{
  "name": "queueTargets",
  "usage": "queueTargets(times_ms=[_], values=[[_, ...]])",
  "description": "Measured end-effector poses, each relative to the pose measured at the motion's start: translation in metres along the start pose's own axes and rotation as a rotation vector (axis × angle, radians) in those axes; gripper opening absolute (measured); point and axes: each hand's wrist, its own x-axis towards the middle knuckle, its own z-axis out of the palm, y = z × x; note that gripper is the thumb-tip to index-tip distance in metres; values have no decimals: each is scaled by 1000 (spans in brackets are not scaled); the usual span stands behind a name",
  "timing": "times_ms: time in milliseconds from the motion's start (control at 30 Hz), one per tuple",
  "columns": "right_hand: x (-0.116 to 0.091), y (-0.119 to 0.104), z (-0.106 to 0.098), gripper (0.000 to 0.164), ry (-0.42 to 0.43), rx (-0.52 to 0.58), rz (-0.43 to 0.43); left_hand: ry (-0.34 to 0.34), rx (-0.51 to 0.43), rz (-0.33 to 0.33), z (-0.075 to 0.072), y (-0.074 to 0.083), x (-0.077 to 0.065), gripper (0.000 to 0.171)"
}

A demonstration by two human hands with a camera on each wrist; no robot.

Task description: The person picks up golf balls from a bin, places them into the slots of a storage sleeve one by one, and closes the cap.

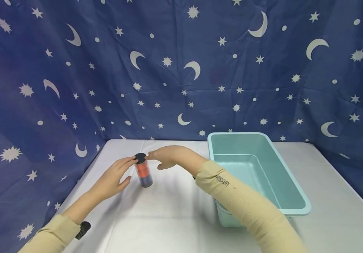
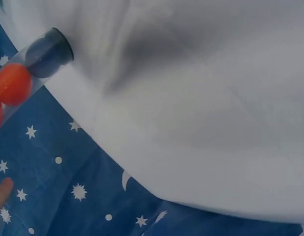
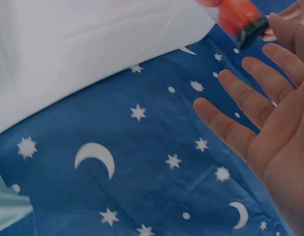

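A clear tube [image 1: 143,170] with a black lid [image 1: 140,157] stands upright on the white-covered table, left of the middle. Orange balls [image 2: 13,84] and a dark blue ball [image 2: 44,56] show through its wall in the left wrist view. My left hand [image 1: 113,178] reaches in from the left, fingers extended, fingertips at the lid's edge. From the other side comes my right hand [image 1: 166,156], its fingertips right at the lid too. In the right wrist view its fingers [image 3: 240,96] are spread and fairly straight, the palm bare.
A pale teal plastic tub [image 1: 295,182] stands at the right of the table, partly behind my right sleeve [image 1: 244,200]. The white cloth [image 1: 165,218] covers the table. A blue curtain [image 1: 175,102] with moons and stars hangs behind and at the sides.
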Motion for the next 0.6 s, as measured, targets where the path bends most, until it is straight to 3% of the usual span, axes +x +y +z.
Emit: queueTargets(times_ms=[233, 400, 600], values=[[-30, 9, -7, 54, 22, 7, -11, -7, 43, 40, -8, -1, 13, 50], [-52, 21, -6, 54, 34, 70, -3, -19, 60, 43, -12, -1, 11, 49], [-82, 37, -6, 53, 110, 101, 8, -31, 91, 36, -24, -4, 10, 48]])
